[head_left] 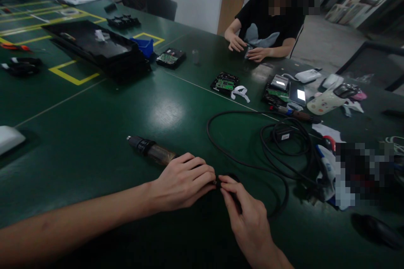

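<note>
An electric screwdriver (161, 154) with a dark nose and a brownish, see-through body lies on the green table, its tip pointing left and away from me. My left hand (186, 183) is wrapped over its rear end, hiding most of that part. At that end, my right hand (249, 214) pinches a small black cable plug (218, 183) between thumb and fingers. The two hands nearly touch there. Whether the plug sits fully in the screwdriver is hidden by my fingers. A black cable (235, 161) loops across the table to the right of my hands.
Across the table (126, 105), a person (265, 21) handles a small item. Opened hard drives (225, 83) lie midway, and a second screwdriver (293, 113) near a patterned cup (325, 101). Stacked black trays (97, 52) and a blue bin (144, 46) stand left. A mouse (377, 230) lies right.
</note>
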Motion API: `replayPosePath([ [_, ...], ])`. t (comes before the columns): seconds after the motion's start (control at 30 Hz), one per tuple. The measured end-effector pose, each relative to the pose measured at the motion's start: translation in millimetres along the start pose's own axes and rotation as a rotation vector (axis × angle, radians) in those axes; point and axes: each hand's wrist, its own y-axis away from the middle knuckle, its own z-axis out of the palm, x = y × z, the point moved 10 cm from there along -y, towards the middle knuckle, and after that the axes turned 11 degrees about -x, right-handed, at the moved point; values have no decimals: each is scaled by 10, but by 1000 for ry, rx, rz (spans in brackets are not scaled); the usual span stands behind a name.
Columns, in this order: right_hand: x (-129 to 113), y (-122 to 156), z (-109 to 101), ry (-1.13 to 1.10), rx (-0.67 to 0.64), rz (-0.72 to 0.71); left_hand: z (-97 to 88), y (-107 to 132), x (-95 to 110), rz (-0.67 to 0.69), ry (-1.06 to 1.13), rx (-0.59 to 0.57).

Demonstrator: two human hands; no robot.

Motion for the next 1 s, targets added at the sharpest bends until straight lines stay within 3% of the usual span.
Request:
replayPosePath([
  [0.23, -14, -7, -2, 9, -5, 2, -17, 1, 44, 43, 21, 0],
  [0.4, -34, -9, -21, -7, 7, -10, -11, -10, -9, -23, 23, -6],
  [0.57, -33, -17, -21, 2, 6, -3, -19, -15, 51, 32, 27, -13],
  [0.73, -40, -16, -38, 2, 24, -11, -4, -1, -10, -28, 8, 3],
  [0.87, -27, -11, -17, -1, 6, -7, -5, 8, 40, 34, 20, 4],
  [1.0, -25, -14, -15, -2, 0, 1, -6, -5, -9, -22, 19, -1],
])
